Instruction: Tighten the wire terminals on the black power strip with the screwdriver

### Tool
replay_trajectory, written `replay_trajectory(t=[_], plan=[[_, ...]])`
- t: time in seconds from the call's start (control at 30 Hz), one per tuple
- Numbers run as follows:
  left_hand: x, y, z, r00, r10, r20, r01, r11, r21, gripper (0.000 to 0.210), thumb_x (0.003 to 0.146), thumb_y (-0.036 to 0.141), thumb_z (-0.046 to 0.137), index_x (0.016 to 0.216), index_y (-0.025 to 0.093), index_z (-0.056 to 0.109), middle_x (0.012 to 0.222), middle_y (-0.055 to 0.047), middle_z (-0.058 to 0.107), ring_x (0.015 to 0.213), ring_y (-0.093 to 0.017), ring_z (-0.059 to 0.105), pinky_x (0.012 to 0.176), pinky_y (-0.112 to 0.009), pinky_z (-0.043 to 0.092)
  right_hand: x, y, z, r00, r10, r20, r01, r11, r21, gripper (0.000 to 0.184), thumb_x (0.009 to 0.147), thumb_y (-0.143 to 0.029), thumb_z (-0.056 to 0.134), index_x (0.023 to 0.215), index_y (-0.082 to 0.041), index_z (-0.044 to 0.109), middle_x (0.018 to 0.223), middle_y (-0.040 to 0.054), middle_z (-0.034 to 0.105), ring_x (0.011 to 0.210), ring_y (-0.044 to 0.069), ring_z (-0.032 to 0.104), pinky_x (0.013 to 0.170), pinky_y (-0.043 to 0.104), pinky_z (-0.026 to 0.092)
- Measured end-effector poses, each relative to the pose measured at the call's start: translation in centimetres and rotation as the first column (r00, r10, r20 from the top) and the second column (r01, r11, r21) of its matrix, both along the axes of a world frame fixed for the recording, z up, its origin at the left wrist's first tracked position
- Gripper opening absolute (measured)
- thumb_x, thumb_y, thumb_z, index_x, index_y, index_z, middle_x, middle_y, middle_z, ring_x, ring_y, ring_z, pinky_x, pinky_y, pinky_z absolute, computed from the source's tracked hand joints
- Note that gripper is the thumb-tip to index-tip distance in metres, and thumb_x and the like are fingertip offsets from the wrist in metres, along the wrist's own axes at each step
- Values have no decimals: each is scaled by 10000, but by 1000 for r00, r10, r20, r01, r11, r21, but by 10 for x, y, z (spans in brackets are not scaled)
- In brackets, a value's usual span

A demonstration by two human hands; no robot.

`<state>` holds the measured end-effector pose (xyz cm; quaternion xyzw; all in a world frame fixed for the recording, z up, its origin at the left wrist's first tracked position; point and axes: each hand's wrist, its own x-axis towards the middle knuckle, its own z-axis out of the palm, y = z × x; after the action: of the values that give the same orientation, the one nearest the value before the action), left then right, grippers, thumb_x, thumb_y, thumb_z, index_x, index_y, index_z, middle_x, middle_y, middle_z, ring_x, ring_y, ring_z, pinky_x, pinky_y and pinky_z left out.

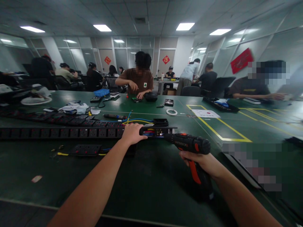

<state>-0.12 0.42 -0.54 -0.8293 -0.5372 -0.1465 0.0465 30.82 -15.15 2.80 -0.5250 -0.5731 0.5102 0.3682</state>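
A long black power strip (pixel 71 132) with a row of sockets lies across the green table. My left hand (pixel 133 133) is wrapped round it near its right end, where coloured wires and metal parts show in the open housing. In my right hand (pixel 205 160) is a black and orange cordless drill (pixel 189 143). Its nose points left and meets the open end of the strip, where a small light glows; the bit's exact contact is hard to make out. Nearer me lies a short black socket piece (pixel 86 149) with yellow and blue wires.
Behind the strip lie more socket modules (pixel 78 120), a pen-shaped screwdriver (pixel 115 116), a black box-like part (pixel 160 121) and a white tape ring (pixel 171 112). A tablet-like slab (pixel 241 170) is at right. A person (pixel 139 80) works across the table.
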Motion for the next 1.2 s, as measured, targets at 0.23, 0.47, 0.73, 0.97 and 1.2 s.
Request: replay_trajectory(t=[0.23,0.47,0.73,0.97,1.2], plan=[[-1,1,0,1000,-6,-3,6,1000,-2,715,807,761,672,1333,277,654,1317,-102,686,1193,-357,609,983,-474,425,0,0,2,1000,-17,20,17,1000,-6,450,702,-587,853,718,-168,692,619,5,625,588,162,559,587,305,424],[-1,1,-1,1000,-2,4,2,1000,-14,726,811,769,658,1351,285,640,1346,-101,672,1223,-366,594,994,-487,421,1,0,0,1000,-10,20,10,1000,-1,423,726,-570,841,727,-171,699,626,10,635,590,162,561,586,302,416],[0,0,0,1000,-1,-1,1,1000,-4,712,802,755,682,1337,286,652,1334,-95,686,1208,-355,613,982,-469,436,7,4,-6,1000,19,-22,-19,1000,11,386,777,-528,827,901,-171,752,841,61,729,664,194,622,655,341,460],[0,-1,2,1000,4,-8,-4,1000,-5,711,804,761,674,1331,283,652,1327,-96,688,1204,-356,610,979,-470,435,8,3,-6,999,43,9,-43,999,34,384,817,-513,797,984,-169,765,904,81,756,695,210,639,695,361,474],[-1,1,1,1000,-10,-1,10,1000,-13,711,808,758,668,1332,277,650,1332,-100,682,1206,-363,607,976,-481,436,4,1,0,999,41,11,-42,997,59,359,783,-499,812,922,-172,763,898,70,751,676,203,641,680,352,479]])
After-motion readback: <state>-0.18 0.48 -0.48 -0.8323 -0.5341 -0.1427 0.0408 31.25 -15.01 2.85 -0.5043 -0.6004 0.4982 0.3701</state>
